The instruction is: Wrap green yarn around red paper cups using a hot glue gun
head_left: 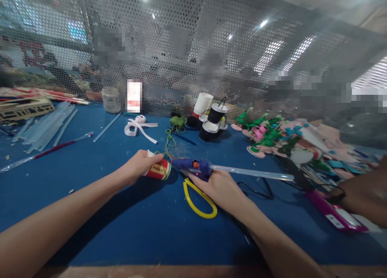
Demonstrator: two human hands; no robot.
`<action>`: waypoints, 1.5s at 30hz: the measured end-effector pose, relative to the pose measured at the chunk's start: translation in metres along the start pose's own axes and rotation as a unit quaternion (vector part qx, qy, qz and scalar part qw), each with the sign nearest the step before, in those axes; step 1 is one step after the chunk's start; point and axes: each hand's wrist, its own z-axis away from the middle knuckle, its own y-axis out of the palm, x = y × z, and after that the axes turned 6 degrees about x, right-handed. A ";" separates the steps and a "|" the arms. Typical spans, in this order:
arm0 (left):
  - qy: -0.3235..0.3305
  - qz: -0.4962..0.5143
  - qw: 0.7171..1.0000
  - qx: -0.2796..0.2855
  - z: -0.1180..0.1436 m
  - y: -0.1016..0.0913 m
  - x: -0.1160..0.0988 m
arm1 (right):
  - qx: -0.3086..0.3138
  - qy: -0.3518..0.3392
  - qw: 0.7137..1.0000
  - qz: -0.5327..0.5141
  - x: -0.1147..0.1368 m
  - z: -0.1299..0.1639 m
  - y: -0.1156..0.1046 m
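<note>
My left hand (139,165) grips a small red paper cup (159,170) with a cream and gold pattern, held on its side just above the blue table (121,225). My right hand (219,186) holds a blue glue gun (193,166) whose nozzle points left and touches the cup's rim. A long clear glue stick (250,172) juts from the back of the gun toward the right. Yellow-handled scissors (199,199) lie on the table under my right hand. Green string (173,128) trails from the cup toward the back.
Black and white cups (213,118) stand behind. Clear glue sticks (48,124) lie at the left, a white ribbon bow (137,126) mid-table, coloured foam cut-outs (281,136) at the right. Another person's hand (363,195) rests near a pink tool (335,215). A perforated metal screen (193,48) closes the back.
</note>
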 end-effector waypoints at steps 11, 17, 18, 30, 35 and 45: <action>-0.002 -0.014 1.000 -0.004 -0.001 -0.001 0.002 | 0.011 -0.051 0.998 0.047 -0.001 0.002 -0.003; -0.002 -0.018 1.000 -0.003 0.001 0.000 -0.001 | -0.011 -0.025 0.999 0.033 -0.002 0.002 -0.001; -0.004 -0.016 1.000 -0.005 0.001 0.000 -0.001 | -0.005 -0.030 0.999 0.040 -0.001 0.003 -0.002; -0.009 -0.031 0.999 -0.012 0.001 0.000 -0.001 | -0.005 -0.164 0.964 0.209 -0.006 0.006 -0.002; -0.006 -0.003 1.000 -0.002 0.002 0.001 -0.003 | -0.015 -0.162 0.972 0.171 -0.012 0.006 0.005; -0.012 0.021 1.000 -0.003 0.001 0.000 -0.002 | 0.037 0.087 0.986 -0.137 0.001 0.008 -0.013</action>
